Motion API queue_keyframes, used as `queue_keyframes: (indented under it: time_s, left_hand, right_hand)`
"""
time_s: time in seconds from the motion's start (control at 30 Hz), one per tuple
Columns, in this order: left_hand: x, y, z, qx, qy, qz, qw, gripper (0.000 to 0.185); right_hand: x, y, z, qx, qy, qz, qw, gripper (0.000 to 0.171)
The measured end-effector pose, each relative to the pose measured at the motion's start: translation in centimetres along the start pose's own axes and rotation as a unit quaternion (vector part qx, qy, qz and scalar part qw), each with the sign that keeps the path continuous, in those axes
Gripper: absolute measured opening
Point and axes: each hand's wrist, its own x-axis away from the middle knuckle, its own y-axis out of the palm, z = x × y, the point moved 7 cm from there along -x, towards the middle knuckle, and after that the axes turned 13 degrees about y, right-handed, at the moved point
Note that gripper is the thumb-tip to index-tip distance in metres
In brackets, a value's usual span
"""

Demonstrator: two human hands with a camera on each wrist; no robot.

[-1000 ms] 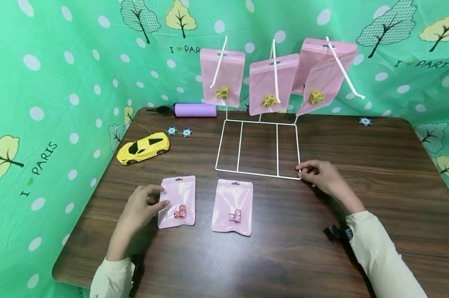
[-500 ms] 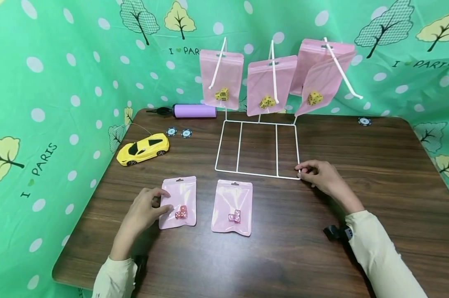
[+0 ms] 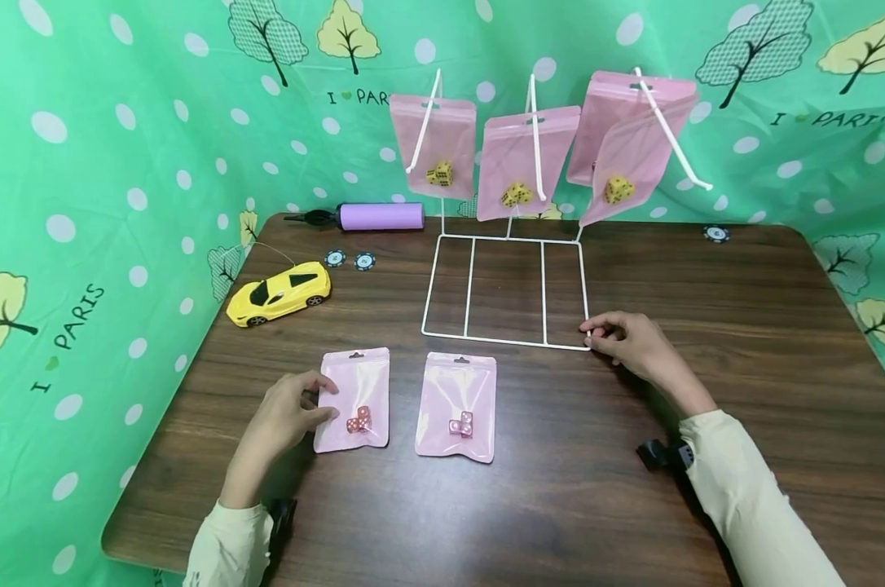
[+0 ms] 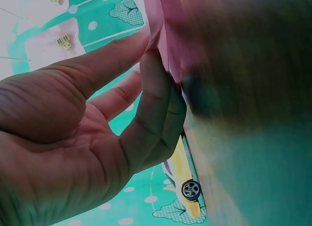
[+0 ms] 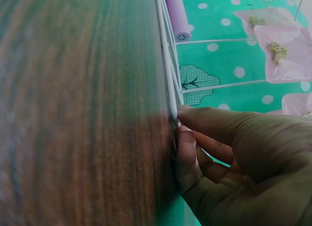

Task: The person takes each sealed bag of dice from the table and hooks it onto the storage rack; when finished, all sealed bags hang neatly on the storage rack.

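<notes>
My left hand (image 3: 281, 416) pinches the left edge of a pink zip pouch (image 3: 367, 379), which lies on the table with red dice (image 3: 358, 420) showing inside. In the left wrist view, the pouch's edge (image 4: 157, 16) runs between thumb and fingertips. To its right lies a second pink pouch (image 3: 442, 383) with pinkish dice (image 3: 462, 425). My right hand (image 3: 636, 350) grips the front right corner of a white wire display rack (image 3: 506, 341) between thumb and finger. Pink pouches holding yellow dice (image 3: 517, 194) hang from the rack's three hooks; another pouch is partly hidden behind the right one.
A yellow toy car (image 3: 281, 293) stands at the left of the wooden table (image 3: 545, 522). Behind it are two poker chips (image 3: 365, 261) and a purple hand pump (image 3: 380, 216). Another chip (image 3: 716, 234) lies at the back right. A green patterned curtain (image 3: 120, 244) surrounds the table.
My left hand and the pouch with red dice have shifted slightly to the right. My right hand stays at the rack's corner. The head view has tilted a little.
</notes>
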Motion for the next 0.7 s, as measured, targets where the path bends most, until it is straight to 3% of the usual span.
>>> queue_keyframes:
  time_s: [0.3, 0.7]
  left_hand:
    - [0.18, 0.17, -0.31, 0.027, -0.018, -0.012, 0.9994, 0.019]
    - [0.25, 0.08, -0.22, 0.070, 0.000, -0.038, 0.9968, 0.024]
  right_hand:
    - [0.01, 0.11, 0.16, -0.003, 0.009, -0.004, 1.000, 0.027]
    - [0.28, 0.04, 0.09, -0.009, 0.008, -0.003, 1.000, 0.027]
